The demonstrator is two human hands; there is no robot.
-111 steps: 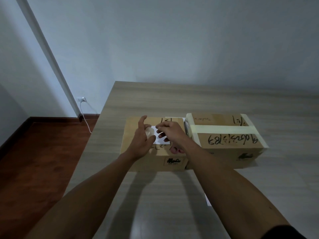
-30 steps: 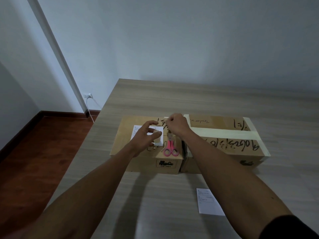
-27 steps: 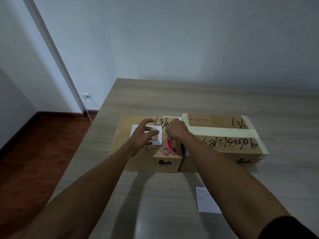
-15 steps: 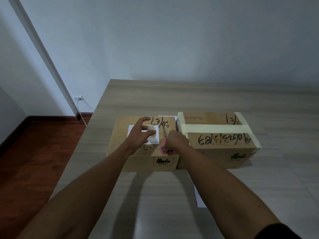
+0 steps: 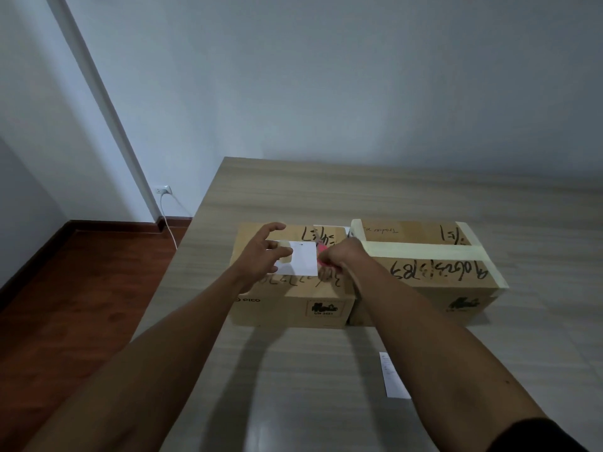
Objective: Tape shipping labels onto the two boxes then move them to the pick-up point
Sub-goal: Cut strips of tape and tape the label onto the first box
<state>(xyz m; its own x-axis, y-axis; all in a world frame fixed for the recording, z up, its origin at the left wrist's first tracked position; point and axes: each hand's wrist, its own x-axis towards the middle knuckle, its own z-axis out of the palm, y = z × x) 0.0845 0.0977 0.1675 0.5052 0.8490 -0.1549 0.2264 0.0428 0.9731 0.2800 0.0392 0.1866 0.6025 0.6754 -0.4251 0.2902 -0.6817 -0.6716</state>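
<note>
Head camera shows my right hand (image 5: 342, 260) curled into a fist around the pink handles of the scissors (image 5: 322, 252), whose blades point away toward the far edge of the left box (image 5: 290, 282); most of the scissors are hidden behind the knuckles, so I cannot tell whether the blades are apart. My left hand (image 5: 262, 259) is spread over the top of the same box, fingers loosely open, with the thumb and forefinger pinched on a pale strip of tape (image 5: 284, 256) that lies across the left edge of the white label (image 5: 305, 262). I cannot tell whether the tape is already pressed down. The label lies flat on the box lid, between my two hands, covering part of the black handwriting there. Just to the right, touching the left box side by side, stands the right box (image 5: 424, 275), wrapped with broad bands of pale tape (image 5: 421, 247) along its top and down its ends, black handwriting across its lid. Both boxes sit on the wooden table (image 5: 359, 190), toward its left side. Nearer to me, on the bare table and partly hidden by my right forearm, lies a second white label (image 5: 393, 376), well apart from the boxes. Off the left edge of the table I see reddish wood floor (image 5: 81, 305), and a wall socket (image 5: 163, 190) with a white cord (image 5: 169, 226) hanging from it.
</note>
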